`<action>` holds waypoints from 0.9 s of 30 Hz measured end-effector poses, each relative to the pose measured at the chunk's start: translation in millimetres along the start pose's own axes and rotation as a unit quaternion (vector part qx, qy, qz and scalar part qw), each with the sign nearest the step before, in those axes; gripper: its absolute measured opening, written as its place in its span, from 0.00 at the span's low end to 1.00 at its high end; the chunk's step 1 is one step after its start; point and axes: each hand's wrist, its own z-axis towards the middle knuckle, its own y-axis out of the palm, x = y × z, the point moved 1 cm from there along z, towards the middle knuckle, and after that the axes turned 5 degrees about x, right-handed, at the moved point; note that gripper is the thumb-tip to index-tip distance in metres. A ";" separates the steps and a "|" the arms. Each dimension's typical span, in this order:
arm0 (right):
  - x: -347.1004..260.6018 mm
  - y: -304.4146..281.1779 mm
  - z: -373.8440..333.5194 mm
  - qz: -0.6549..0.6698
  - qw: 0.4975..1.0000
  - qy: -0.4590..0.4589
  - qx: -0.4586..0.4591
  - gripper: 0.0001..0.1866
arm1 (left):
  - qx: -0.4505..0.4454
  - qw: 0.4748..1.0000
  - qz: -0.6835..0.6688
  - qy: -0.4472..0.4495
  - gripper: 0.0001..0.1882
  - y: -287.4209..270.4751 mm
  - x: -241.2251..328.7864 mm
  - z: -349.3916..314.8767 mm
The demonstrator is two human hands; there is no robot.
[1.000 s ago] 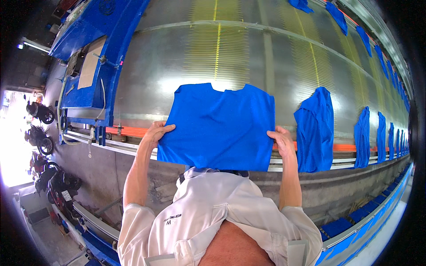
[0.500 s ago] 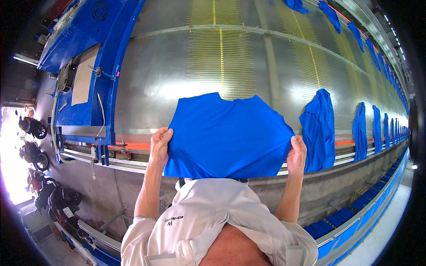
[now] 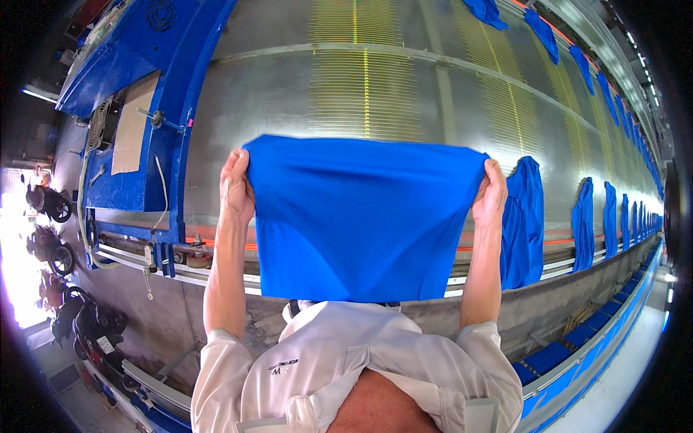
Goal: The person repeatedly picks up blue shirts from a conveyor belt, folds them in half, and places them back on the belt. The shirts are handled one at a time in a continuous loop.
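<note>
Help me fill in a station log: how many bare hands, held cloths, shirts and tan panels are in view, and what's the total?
Left hand and right hand: 2
Held cloth: 1
Shirt: 1
Tan panel: 1
Total: 5

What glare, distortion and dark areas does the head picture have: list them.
Head view: the opening at far left is blown out white; pale glare lies on the metal table near the blue cloth's upper edge; the table's pale seam bows; all four corners are black.
</note>
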 end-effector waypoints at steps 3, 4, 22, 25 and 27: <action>-15.6 27.8 -1.2 0.007 0.999 -0.047 -0.004 0.03 | -0.008 0.998 -0.054 0.029 0.06 14.8 7.6 7.3; -12.2 26.0 2.2 0.012 0.998 -0.053 -0.006 0.02 | -0.013 0.998 -0.052 0.029 0.05 12.3 4.6 10.7; 80.6 -59.0 -17.2 -0.175 0.976 0.061 0.111 0.06 | 0.077 0.980 0.164 -0.076 0.10 -60.5 -88.6 10.3; 81.1 -63.4 -25.1 -0.191 0.974 0.056 0.107 0.07 | 0.079 0.980 0.169 -0.069 0.10 -67.6 -89.8 4.8; 82.9 -67.9 -28.9 -0.178 0.977 0.058 0.099 0.07 | 0.087 0.979 0.165 -0.075 0.10 -65.3 -87.7 0.6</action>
